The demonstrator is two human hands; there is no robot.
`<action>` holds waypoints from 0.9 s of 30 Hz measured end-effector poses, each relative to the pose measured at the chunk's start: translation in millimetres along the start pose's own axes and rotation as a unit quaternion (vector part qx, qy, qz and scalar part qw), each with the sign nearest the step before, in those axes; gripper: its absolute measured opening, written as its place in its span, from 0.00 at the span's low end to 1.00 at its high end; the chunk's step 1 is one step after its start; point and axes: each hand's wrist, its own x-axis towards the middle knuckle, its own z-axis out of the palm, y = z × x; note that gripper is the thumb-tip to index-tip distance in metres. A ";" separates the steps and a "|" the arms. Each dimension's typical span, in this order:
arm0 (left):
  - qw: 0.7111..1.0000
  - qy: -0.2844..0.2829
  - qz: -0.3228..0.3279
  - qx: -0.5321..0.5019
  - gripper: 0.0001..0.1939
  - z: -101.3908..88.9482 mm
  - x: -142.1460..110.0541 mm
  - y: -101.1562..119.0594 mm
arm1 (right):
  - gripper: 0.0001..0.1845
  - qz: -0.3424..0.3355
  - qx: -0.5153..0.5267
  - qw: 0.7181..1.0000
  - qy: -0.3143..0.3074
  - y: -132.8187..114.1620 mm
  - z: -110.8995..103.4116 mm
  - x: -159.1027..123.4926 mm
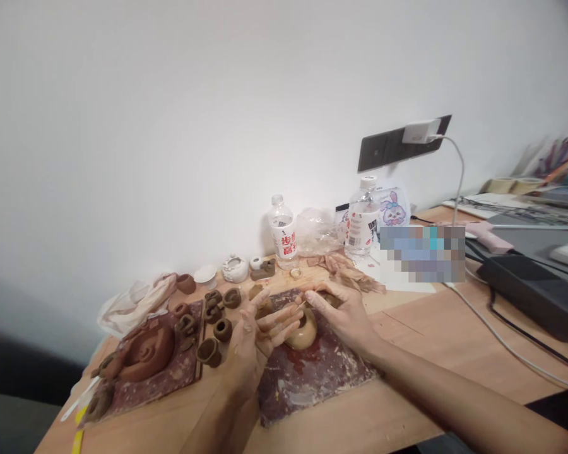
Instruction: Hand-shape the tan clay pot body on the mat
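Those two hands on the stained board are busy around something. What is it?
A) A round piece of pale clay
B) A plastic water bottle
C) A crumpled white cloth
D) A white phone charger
A: the left hand and right hand sit on either side of the round piece of pale clay, which rests on the clay-stained board.

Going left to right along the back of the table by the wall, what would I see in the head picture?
Cloth → clay cup → white dish → white pot → bottle → plastic bag → second bottle → bunny picture
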 end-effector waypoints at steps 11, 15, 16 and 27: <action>1.000 0.002 -0.003 -0.003 0.42 0.0 -0.7 0.6 | 0.13 0.029 0.033 0.999 -0.012 -2.4 0.6 0.4; 1.000 -0.005 0.000 -0.010 0.42 1.4 -0.3 1.5 | 0.13 0.032 0.033 0.999 -0.015 -3.6 0.4 1.0; 1.000 -0.006 0.000 -0.010 0.42 1.8 -0.2 1.7 | 0.13 0.033 0.033 0.999 -0.016 -3.9 0.3 1.2; 1.000 -0.002 0.007 0.001 0.41 4.2 -1.0 2.7 | 0.15 0.053 0.052 0.997 0.000 -5.7 1.4 1.7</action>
